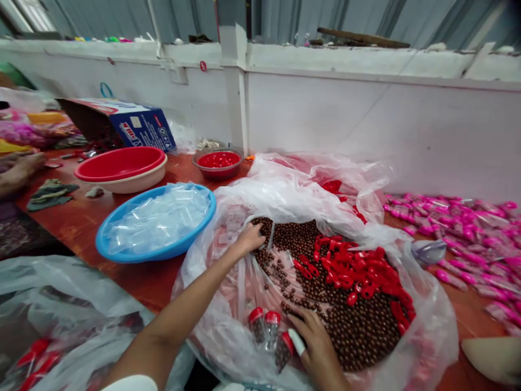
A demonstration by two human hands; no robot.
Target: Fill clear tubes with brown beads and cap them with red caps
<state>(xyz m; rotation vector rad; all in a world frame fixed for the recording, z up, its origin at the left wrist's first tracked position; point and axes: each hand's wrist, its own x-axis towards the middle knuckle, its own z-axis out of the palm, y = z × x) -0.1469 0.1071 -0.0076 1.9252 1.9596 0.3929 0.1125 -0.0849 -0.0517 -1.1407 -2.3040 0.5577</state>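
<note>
A wide clear plastic bag (442, 326) lies open, holding many small brown balls (358, 331) and a pile of red plastic pieces (358, 269). My left hand (251, 238) reaches to the far left of the balls, its fingers curled together beside a clear tube; what they hold, if anything, is too small to make out. My right hand (311, 339) rests at the near edge of the balls, fingers apart, a white cover on one finger. Beside it lie several red-capped clear containers (257, 325) with brown balls inside. Clear tubes (238, 282) lie along the bag's left side.
Left of the bag stands a blue basin (101, 251) of clear packets, with a red basin (122, 163) and a small red-filled bowl (217, 164) behind. Pink packets (468, 239) cover the right side. A box (142, 127) and another person's hand (24, 165) are at left.
</note>
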